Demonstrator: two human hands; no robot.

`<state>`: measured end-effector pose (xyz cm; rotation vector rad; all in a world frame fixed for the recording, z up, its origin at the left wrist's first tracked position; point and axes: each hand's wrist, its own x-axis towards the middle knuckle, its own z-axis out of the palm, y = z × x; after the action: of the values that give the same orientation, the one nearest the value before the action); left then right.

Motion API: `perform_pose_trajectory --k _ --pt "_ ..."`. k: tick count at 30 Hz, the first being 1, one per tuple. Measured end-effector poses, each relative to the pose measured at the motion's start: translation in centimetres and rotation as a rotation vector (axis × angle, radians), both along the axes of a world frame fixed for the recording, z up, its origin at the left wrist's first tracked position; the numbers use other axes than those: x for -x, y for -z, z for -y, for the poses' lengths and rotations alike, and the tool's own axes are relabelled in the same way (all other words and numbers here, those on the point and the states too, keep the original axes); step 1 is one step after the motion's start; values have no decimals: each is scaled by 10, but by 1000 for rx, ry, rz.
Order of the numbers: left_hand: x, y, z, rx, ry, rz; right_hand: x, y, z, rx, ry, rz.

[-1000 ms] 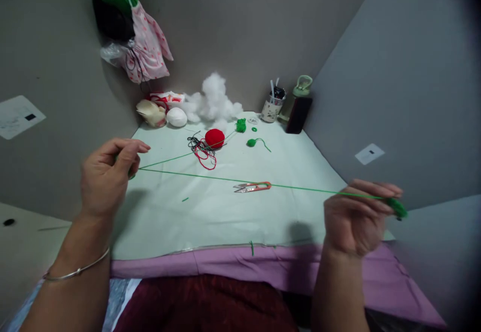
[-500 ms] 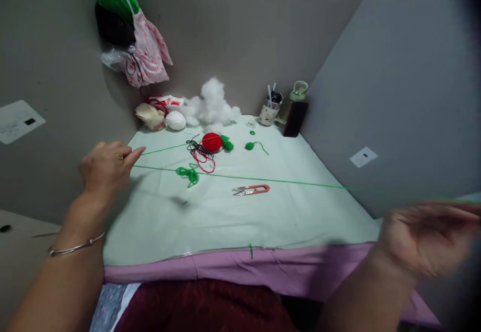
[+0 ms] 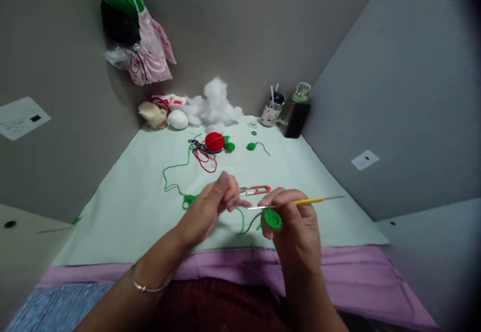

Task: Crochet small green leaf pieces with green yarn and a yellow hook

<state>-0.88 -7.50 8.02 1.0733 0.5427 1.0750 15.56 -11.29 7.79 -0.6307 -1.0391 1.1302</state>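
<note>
My right hand (image 3: 296, 221) pinches a crochet hook (image 3: 308, 201) with a yellow grip, its metal tip pointing left. The same hand holds a small round piece of green crochet (image 3: 272, 218) under the hook. My left hand (image 3: 210, 204) is curled just left of the hook tip, slightly blurred. A green yarn strand (image 3: 240, 229) sags from its fingers to the crochet piece. Partly behind my left hand lies a loose bundle of green yarn (image 3: 189, 200). Orange-handled thread snips (image 3: 259, 189) lie behind both hands, their blades partly hidden.
Farther back are a red crocheted ball (image 3: 215, 142), tangled dark and red yarn (image 3: 205, 156), and a small green piece with a tail (image 3: 251, 146). White stuffing (image 3: 216, 104), a pen cup (image 3: 270, 114), a dark phone (image 3: 297, 120) and a bottle (image 3: 301, 91) line the back wall.
My hands have come in from far apart to close together over the front of the table. The long stretched yarn has gone slack. The hook and crochet piece are now visible.
</note>
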Motion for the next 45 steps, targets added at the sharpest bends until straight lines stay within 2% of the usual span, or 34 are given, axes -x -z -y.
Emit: perform_pose_trajectory --k 2,3,4,6,8,10,12,13,14,16,19,21,23,28,38,40,42,45 --pt "1 -7 3 169 215 142 1 0 -1 -3 51 -16" --pt "6 -13 4 218 208 215 0 1 -2 4 73 -19" --pt "13 -20 6 241 117 265 -1 3 -4 12 92 -16" --pt "28 -33 8 199 -191 314 -1 9 -5 19 117 -1" --pt "38 -39 12 63 -437 244 1 15 -6 -6 119 25" --pt "41 -35 16 -164 -570 86 5 21 -5 -54 123 59" --pt "37 -21 18 -474 -590 -134 8 25 -3 -101 154 104" --pt "34 -12 19 -590 -553 -307 8 26 -2 -124 179 128" --pt "30 -4 19 -625 -525 -443 9 27 0 -147 202 156" --pt "22 11 22 -528 -417 -486 9 28 2 -212 240 253" --pt "9 22 27 -172 -208 -236 8 29 7 -336 270 458" --pt "1 25 29 21 -165 -79 8 30 9 -397 282 550" --pt "-3 26 30 125 -179 21 8 32 9 -406 306 578" --pt "-4 26 29 138 -208 35 9 38 4 -328 283 523" --pt "0 24 27 148 -251 -14 10 37 -1 -282 244 474" --pt "-3 22 28 148 -298 -19 10 39 0 -322 290 535" --pt "-7 22 30 166 -328 4 10 44 1 -431 397 698" --pt "-12 24 32 313 -233 147 11 52 2 -607 554 887"
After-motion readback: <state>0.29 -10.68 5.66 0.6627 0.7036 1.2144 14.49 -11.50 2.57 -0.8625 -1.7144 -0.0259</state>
